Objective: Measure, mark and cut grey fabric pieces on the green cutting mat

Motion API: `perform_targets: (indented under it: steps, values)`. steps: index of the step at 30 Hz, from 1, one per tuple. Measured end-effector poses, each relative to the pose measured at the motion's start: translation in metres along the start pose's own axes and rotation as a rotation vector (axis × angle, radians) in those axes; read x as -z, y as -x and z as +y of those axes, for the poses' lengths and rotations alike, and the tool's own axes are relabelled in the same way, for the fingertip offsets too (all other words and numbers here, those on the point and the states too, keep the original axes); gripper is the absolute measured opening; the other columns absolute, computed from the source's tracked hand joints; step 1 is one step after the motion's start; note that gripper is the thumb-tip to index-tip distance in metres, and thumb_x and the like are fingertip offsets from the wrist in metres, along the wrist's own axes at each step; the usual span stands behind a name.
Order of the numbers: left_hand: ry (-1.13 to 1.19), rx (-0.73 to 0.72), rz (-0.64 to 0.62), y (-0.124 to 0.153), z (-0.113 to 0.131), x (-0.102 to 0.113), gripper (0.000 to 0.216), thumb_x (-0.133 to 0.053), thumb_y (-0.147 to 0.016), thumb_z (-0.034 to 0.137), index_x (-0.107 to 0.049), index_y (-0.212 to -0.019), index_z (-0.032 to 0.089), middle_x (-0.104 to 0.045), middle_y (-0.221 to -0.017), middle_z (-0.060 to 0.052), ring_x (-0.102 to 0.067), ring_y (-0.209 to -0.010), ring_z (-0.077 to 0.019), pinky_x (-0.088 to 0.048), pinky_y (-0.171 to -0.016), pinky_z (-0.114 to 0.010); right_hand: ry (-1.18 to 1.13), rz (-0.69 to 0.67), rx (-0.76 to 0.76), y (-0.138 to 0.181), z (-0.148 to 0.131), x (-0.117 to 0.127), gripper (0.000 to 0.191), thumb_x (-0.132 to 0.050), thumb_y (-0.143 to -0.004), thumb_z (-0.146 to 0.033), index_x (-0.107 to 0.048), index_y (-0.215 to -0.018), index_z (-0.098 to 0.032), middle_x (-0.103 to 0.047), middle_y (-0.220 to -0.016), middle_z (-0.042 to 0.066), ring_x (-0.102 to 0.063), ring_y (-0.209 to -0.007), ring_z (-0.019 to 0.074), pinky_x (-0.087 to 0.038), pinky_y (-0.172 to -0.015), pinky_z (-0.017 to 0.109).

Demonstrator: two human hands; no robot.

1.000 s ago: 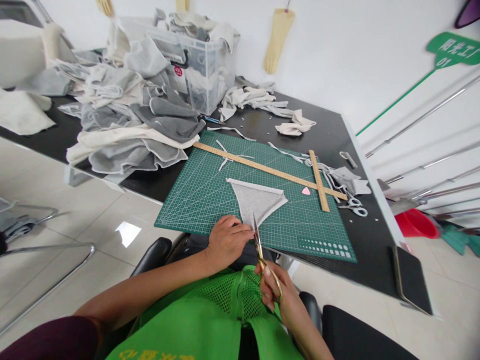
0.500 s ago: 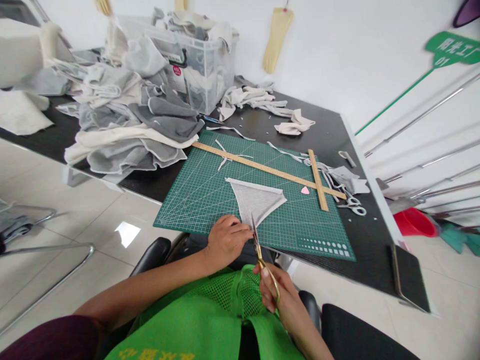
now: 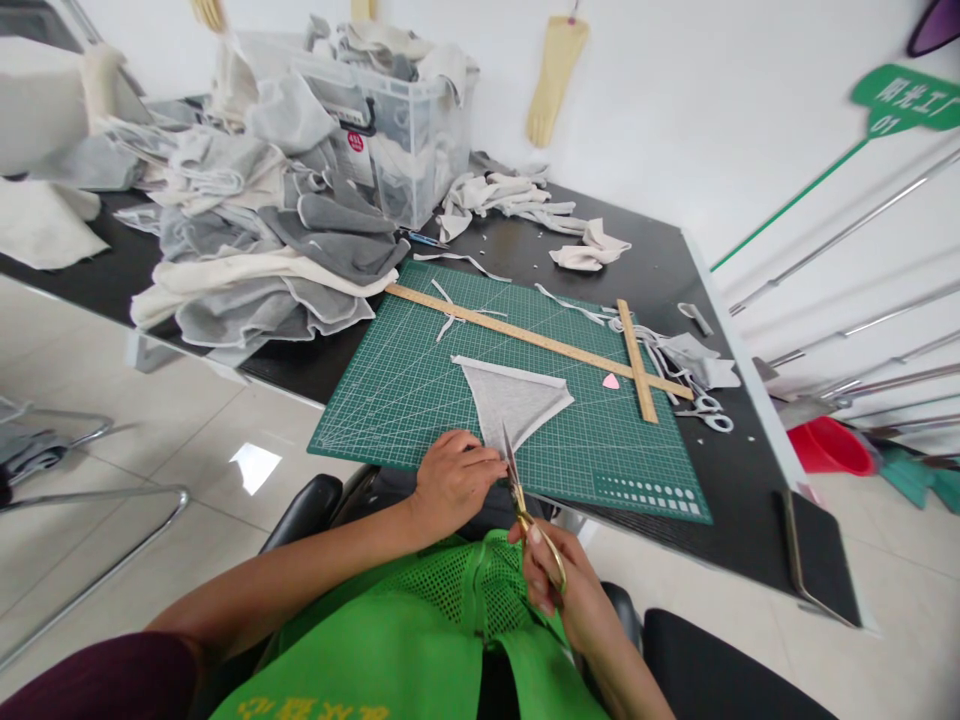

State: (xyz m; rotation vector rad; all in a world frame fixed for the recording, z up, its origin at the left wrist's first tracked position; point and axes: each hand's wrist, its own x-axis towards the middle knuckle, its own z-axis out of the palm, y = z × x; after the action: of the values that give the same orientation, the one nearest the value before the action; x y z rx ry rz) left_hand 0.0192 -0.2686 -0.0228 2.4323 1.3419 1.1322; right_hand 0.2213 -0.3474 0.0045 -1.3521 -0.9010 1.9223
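A light grey piece of fabric (image 3: 514,392) lies on the green cutting mat (image 3: 390,400), its narrow end toward me at the mat's near edge. My left hand (image 3: 457,480) pinches that near end, fingers closed on the cloth. In my right hand (image 3: 562,580) are gold-handled scissors (image 3: 517,490), thumb and fingers in the loops. Their blades point away from me and lie at the fabric's lower tip, right beside my left fingertips. How far the blades are parted is hard to make out.
A long wooden ruler (image 3: 525,342) crosses the mat, with a shorter ruler (image 3: 636,360) over it. Pink chalk (image 3: 610,381), white-handled scissors (image 3: 712,414) and fabric strips lie rightward. Cloth piles (image 3: 277,260) and a plastic bin (image 3: 420,150) stand left. A phone (image 3: 821,555) rests at the right corner.
My right hand and the scissors' handles have shifted very slightly to the right. My left hand and the fabric look the same.
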Motion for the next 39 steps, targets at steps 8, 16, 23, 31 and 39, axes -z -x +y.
perform_targets:
  steps: [8,16,23,31,39]
  values:
    - [0.003,-0.003,0.029,0.0009,0.0,-0.0008,0.017,-0.06,-0.097,0.025,-0.077,-0.1,0.029,-0.078,-0.102,0.004,-0.058,-0.088,-0.0183,-0.045,-0.088,-0.038,0.049,-0.011,0.009,-0.0062,-0.0086,-0.0044,0.044,-0.065,-0.089,-0.061,-0.059,-0.09,-0.018,-0.039,-0.051,-0.01,-0.028,-0.038,0.0041,-0.021,-0.038,0.02]
    - [0.02,-0.007,0.046,0.0037,-0.0024,-0.0047,0.016,-0.063,-0.095,0.024,-0.076,-0.103,0.029,-0.077,-0.104,0.005,-0.058,-0.089,-0.0185,-0.045,-0.086,-0.038,0.038,-0.02,0.015,-0.0077,-0.0047,-0.0018,0.044,-0.063,-0.09,-0.061,-0.059,-0.095,-0.018,-0.038,-0.053,-0.01,-0.026,-0.039,0.0048,-0.02,-0.039,0.02]
    - [0.024,-0.01,0.044,0.0033,-0.0024,-0.0037,0.017,-0.062,-0.095,0.023,-0.076,-0.101,0.03,-0.078,-0.102,0.004,-0.058,-0.087,-0.0188,-0.044,-0.084,-0.038,0.036,-0.034,0.024,-0.0092,-0.0028,0.0015,0.04,-0.06,-0.093,-0.058,-0.059,-0.096,-0.018,-0.039,-0.055,-0.009,-0.029,-0.04,0.0048,-0.02,-0.04,0.021]
    - [0.021,-0.011,0.038,0.0031,-0.0023,-0.0038,0.019,-0.059,-0.096,0.024,-0.077,-0.099,0.029,-0.078,-0.098,0.002,-0.058,-0.087,-0.0185,-0.045,-0.086,-0.037,0.093,-0.045,0.042,-0.0057,-0.0063,-0.0012,0.041,-0.06,-0.094,-0.058,-0.057,-0.088,-0.018,-0.039,-0.056,-0.009,-0.029,-0.04,0.0032,-0.02,-0.04,0.02]
    - [-0.002,0.008,0.022,0.0032,-0.0014,-0.0029,0.02,-0.059,-0.097,0.026,-0.078,-0.098,0.029,-0.077,-0.1,0.001,-0.059,-0.089,-0.0187,-0.046,-0.086,-0.038,0.147,-0.018,0.026,-0.0041,-0.0092,-0.0045,0.046,-0.063,-0.089,-0.064,-0.057,-0.083,-0.018,-0.039,-0.056,-0.008,-0.029,-0.04,0.0039,-0.021,-0.04,0.021]
